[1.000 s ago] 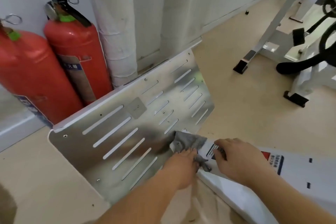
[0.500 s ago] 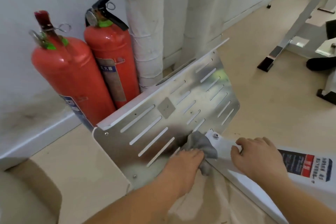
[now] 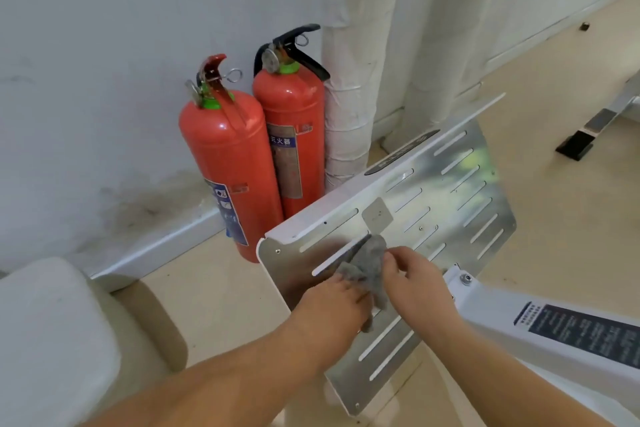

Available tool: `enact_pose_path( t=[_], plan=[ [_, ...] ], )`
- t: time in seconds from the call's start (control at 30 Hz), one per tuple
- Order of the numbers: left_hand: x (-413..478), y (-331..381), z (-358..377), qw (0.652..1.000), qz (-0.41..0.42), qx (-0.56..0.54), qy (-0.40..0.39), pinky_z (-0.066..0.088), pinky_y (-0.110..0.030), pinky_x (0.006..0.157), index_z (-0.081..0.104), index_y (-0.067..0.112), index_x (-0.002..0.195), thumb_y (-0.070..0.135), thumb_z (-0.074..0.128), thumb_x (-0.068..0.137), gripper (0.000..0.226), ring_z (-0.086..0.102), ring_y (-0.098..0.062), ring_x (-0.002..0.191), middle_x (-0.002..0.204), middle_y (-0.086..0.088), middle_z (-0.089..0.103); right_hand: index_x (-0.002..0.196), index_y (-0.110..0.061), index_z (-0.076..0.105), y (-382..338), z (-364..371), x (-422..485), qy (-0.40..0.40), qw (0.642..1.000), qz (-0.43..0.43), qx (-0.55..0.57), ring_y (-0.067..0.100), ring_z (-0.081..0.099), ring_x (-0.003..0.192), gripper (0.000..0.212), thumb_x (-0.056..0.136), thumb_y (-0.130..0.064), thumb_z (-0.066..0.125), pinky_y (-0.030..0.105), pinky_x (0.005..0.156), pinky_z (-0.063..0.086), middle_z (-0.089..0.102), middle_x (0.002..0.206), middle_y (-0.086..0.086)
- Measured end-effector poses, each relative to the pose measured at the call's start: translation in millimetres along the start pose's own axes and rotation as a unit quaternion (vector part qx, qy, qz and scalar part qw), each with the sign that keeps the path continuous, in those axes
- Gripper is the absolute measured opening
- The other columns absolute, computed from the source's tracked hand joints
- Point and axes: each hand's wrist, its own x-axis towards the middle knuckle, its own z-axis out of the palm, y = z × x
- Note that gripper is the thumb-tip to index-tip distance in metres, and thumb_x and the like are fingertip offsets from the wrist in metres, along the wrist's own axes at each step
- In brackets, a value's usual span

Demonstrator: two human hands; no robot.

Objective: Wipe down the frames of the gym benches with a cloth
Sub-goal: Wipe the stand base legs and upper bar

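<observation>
A grey cloth lies bunched on the slotted silver footplate of a gym machine. My left hand presses the cloth's lower part against the plate. Just to its right, my right hand pinches the cloth's upper edge with thumb and forefinger. The white frame beam, with a dark warning label, runs from the plate toward the lower right, under my right forearm. Part of the cloth is hidden between my two hands.
Two red fire extinguishers stand against the wall behind the plate, beside wrapped white pipes. A pale padded seat sits at the lower left. Another machine's black foot rests on the beige floor at the right.
Both hands and the cloth have moved off the white beam's end up and left onto the middle of the slotted plate. My right hand let go of the beam and took the cloth. The view has swung left.
</observation>
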Motion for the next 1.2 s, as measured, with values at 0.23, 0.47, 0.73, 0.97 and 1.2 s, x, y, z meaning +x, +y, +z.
enact_pose_path(
  t=[0.23,0.47,0.73,0.97,1.2],
  plan=[
    [-5,-59,-98,0.952,0.012,-0.095,0.291,0.032,-0.037,0.121,0.057,0.008,0.141,0.011,0.054,0.096,0.046,0.049,-0.023,0.139,0.147,-0.009,0.056,0.145,-0.025,0.049,-47,-21,8,0.120,0.978,-0.020,0.167,0.009,0.045,0.134,0.044,0.107,-0.044,0.037,0.033,0.110,0.035,0.051,0.144,-0.011],
    [-36,-63,-96,0.927,-0.210,-0.267,0.156,0.024,-0.024,0.117,0.029,0.025,0.160,0.042,0.036,0.108,0.055,0.035,-0.011,0.146,0.162,0.007,0.038,0.152,-0.022,0.041,-73,-9,8,0.052,0.991,-0.112,0.060,0.003,0.022,0.150,0.052,0.105,-0.044,0.042,0.039,0.123,0.026,0.027,0.163,-0.015],
    [14,-80,-115,0.926,-0.181,-0.331,-0.007,0.022,-0.039,0.123,0.018,0.026,0.162,0.052,0.031,0.106,0.063,0.021,-0.026,0.154,0.168,-0.006,0.022,0.105,-0.030,0.062,-109,-53,23,0.030,0.986,-0.091,-0.133,0.017,0.056,0.115,0.021,0.105,-0.037,0.042,0.034,0.093,0.042,0.056,0.122,-0.006],
    [-42,-79,-116,0.923,-0.201,-0.328,-0.026,0.015,-0.035,0.126,0.003,0.036,0.163,0.049,0.029,0.107,0.063,0.014,-0.020,0.157,0.171,0.004,0.011,0.136,-0.026,0.055,-140,-83,26,-0.009,0.946,-0.147,-0.290,0.018,0.047,0.131,0.039,0.107,-0.042,0.035,0.034,0.105,0.041,0.049,0.138,-0.005],
    [26,-74,-139,0.922,-0.196,-0.331,-0.051,0.009,-0.030,0.125,0.000,0.038,0.162,0.048,0.030,0.108,0.062,0.005,-0.016,0.158,0.172,0.004,0.001,0.155,-0.021,0.037,-97,-123,95,0.012,0.929,-0.150,-0.339,0.021,0.018,0.155,0.055,0.107,-0.047,0.030,0.038,0.125,0.021,0.023,0.167,0.000]
  ],
)
